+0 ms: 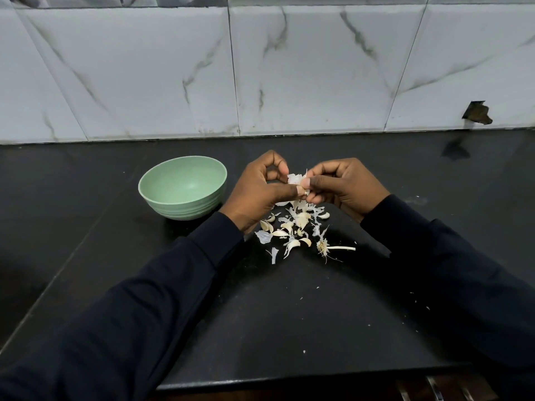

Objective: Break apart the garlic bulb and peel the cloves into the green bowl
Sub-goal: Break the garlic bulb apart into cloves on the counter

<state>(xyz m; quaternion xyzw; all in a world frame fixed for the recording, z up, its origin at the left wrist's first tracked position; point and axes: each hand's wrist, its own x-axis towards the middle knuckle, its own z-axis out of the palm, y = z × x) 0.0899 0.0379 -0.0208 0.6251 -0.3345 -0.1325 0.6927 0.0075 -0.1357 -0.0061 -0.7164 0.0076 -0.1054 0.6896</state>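
A: How are the hands posed?
B: Both are raised at the frame's centre, forearms angling in from the lower corners. The left hand [260, 188] and right hand [346, 186] meet, thumbs and curled fingers pinching a garlic piece [296, 179] between them. It may be a single clove; papery skin hides it.
A: And the rest?
B: Loose cloves and skins [295, 227] lie on the black counter [289, 314] just below the hands. The green bowl [185, 211] stands left of centre, beside the left hand.

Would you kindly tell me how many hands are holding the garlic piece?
2. The left hand pinches the small white papery garlic piece from its left; the right hand pinches it from its right, above the scattered pale garlic skins on the black countertop. Neither is hidden.
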